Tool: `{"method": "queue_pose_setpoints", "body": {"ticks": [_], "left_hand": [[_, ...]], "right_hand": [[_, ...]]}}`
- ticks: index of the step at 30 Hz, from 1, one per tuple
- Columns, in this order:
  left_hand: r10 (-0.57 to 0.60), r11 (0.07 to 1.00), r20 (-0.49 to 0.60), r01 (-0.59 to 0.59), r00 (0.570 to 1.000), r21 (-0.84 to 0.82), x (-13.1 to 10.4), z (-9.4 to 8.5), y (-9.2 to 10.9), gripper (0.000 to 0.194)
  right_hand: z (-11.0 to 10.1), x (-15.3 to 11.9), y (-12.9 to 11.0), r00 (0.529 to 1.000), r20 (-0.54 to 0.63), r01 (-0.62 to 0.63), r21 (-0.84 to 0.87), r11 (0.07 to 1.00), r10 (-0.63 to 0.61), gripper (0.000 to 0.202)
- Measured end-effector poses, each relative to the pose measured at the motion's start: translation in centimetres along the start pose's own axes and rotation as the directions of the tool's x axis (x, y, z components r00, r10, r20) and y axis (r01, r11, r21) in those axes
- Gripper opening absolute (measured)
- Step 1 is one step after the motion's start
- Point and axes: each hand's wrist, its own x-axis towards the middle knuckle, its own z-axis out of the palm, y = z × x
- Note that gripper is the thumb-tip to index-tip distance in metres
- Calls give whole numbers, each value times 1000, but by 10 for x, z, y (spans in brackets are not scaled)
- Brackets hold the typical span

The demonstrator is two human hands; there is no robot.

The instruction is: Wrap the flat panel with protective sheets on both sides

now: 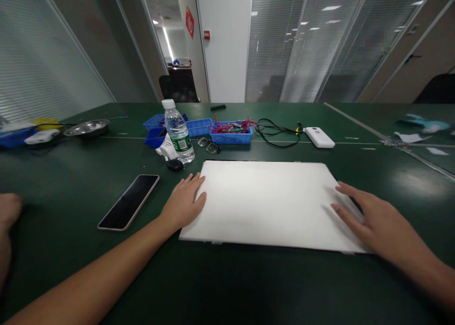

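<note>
A flat white rectangular panel (pixel 273 204) lies on the dark green table (pixel 227 287) in front of me. My left hand (pixel 185 199) rests at its left edge, fingers stretched out and thumb over the white surface. At the opposite side my right hand (pixel 369 216) is by the right edge, with thumb and fingers apart and no object between them. Whether the right fingertips touch the panel or hover just above it, I cannot tell. Left of my left hand lies a phone (pixel 130 203) with a dark screen.
Behind the panel stand a water bottle (pixel 177 133), a black mouse (pixel 175 165), glasses (pixel 209 145), a blue tray of red wires (pixel 232 134), a black cable (pixel 279 134) and a white power bank (pixel 320 137). A metal dish (pixel 88 128) sits left. Another person's hand (pixel 9 211) shows at the left edge.
</note>
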Motion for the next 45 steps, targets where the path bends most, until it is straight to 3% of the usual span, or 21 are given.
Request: {"method": "queue_pose_setpoints", "body": {"ticks": [3,7,11,14,17,20,28,36,45], "left_hand": [[-4,1000,6,4,1000,4,0,1,0,69],[-5,1000,8,5,1000,4,0,0,1,69],[-9,1000,10,9,1000,4,0,-1,2,69],[-10,1000,-5,10,1000,4,0,1,1,68],[4,1000,-14,-4,1000,14,1,2,-1,67],[5,1000,-2,-5,1000,24,1,2,-2,68],[-3,1000,-21,3,1000,9,0,1,1,67],[-1,1000,-36,0,999,-7,-1,1,2,64],[-64,998,-68,64,996,-10,-2,-1,16,61]], "right_hand": [[-1,8,7,962,51,-266,-18,964,267,105],[-2,12,4,917,130,-397,183,900,378,112],[-7,13,-1,858,188,-505,470,724,477,96],[-14,17,-2,818,211,-544,585,602,535,79],[-22,22,-7,776,221,-549,698,460,591,77],[-29,24,-16,745,245,-531,780,331,620,89],[-42,21,-19,727,283,-472,868,156,626,91],[-42,21,-25,762,225,-408,895,181,607,95],[-37,22,-31,766,229,-350,932,92,601,88]]}}
